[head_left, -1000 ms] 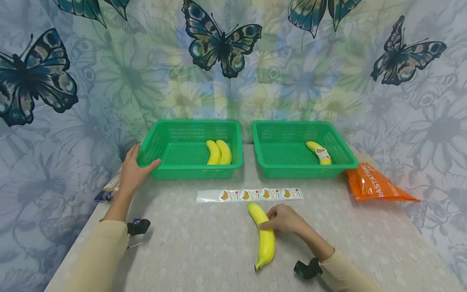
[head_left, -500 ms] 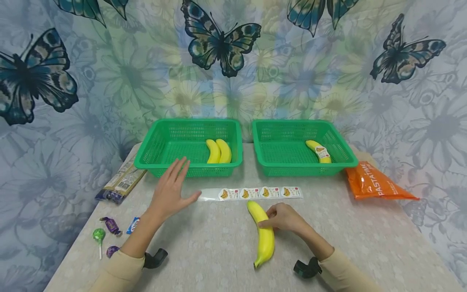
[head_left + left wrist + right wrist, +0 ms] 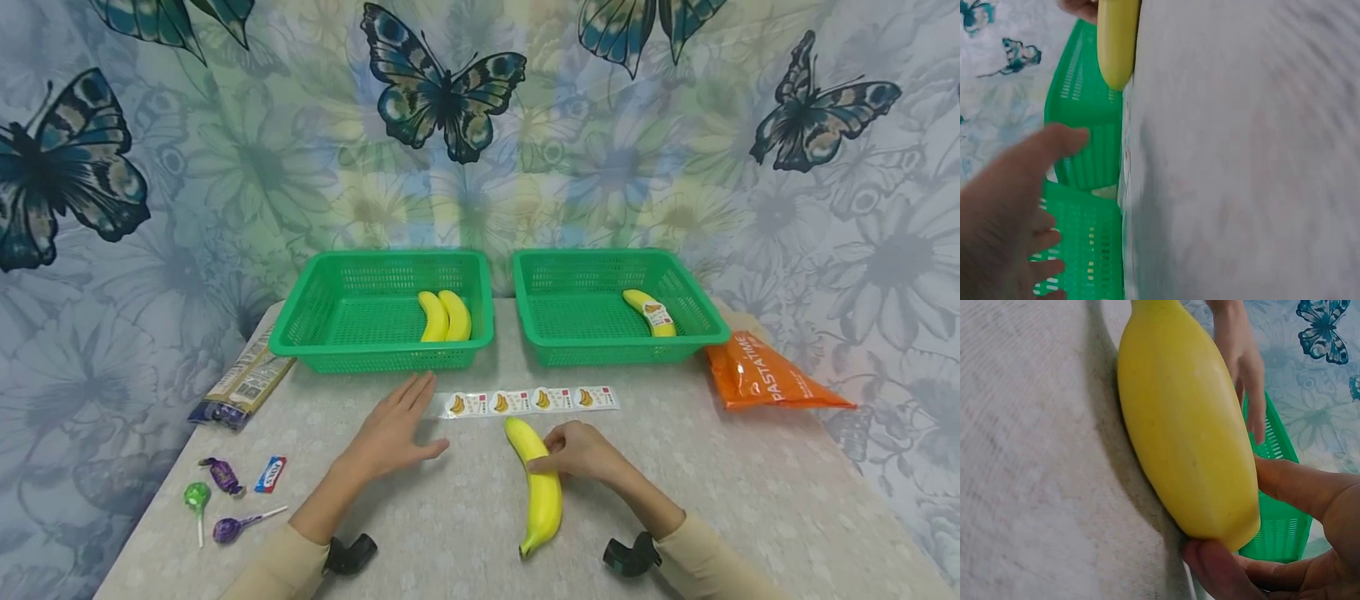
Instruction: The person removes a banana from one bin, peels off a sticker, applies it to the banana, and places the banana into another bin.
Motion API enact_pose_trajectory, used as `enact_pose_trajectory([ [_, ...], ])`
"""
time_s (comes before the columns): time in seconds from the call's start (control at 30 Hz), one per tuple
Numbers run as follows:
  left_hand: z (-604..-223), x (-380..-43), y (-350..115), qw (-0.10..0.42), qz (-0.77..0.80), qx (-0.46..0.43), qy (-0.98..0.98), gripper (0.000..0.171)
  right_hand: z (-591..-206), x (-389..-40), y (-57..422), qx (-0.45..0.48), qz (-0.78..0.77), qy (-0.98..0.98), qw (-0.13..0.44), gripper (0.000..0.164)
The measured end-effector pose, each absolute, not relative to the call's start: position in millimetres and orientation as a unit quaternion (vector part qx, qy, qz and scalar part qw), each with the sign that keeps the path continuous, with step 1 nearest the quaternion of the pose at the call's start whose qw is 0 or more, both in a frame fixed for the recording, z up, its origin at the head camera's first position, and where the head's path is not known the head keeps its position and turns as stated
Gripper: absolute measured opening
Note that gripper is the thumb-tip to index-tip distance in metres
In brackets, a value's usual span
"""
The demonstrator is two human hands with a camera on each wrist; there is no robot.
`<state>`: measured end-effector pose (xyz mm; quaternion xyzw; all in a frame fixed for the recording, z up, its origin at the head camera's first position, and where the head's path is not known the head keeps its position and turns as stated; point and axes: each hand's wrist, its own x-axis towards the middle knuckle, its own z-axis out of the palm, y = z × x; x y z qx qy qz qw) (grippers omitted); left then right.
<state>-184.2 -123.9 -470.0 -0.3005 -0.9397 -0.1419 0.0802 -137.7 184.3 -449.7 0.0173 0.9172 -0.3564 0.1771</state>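
My right hand (image 3: 581,452) pinches a yellow banana (image 3: 542,500) between thumb and fingers, near its upper half, on the table. In the right wrist view the banana (image 3: 1188,425) fills the middle, with the thumb on one side and fingertips on the other. My left hand (image 3: 393,425) is spread with straight fingers, palm down, just left of the banana and over the left end of a strip of banana stickers (image 3: 528,402). That end of the strip is partly hidden by the fingers. Nothing is held in the left hand (image 3: 1016,194), as the left wrist view shows.
Behind stand two green baskets: the left basket (image 3: 382,358) holds two bananas (image 3: 444,317), the right basket (image 3: 622,354) one stickered banana (image 3: 649,312). An orange bag (image 3: 772,375) lies far right. At left are a long packet (image 3: 243,383), lollipops (image 3: 227,530) and wrapped candies (image 3: 222,476).
My left hand has left the left basket's side and moved right and nearer, to the sticker strip, uncovering the packet and sweets. The right hand has kept its grip on the banana.
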Motion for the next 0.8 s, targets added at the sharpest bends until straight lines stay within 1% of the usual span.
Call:
enact_pose_trajectory([
  [0.07,-474,-186,-123,0.084,-0.113,-0.311,-0.94,0.096,-449,-138,183,0.018,-0.356,0.917,0.178,0.049],
  [0.13,-479,-186,-122,0.076,-0.096,-0.317,-0.941,0.095,-448,-138,183,0.017,-0.355,0.917,0.179,0.049],
  [0.5,-497,-180,-125,0.058,-0.074,-0.322,-0.942,0.088,-446,-136,182,0.014,-0.343,0.919,0.194,0.05],
  [0.6,-496,-181,-125,0.045,-0.085,-0.323,-0.941,0.086,-446,-137,181,0.017,-0.343,0.919,0.192,0.051],
  [0.8,-499,-181,-125,-0.007,-0.109,-0.317,-0.942,0.084,-446,-135,179,0.027,-0.336,0.922,0.192,0.052],
])
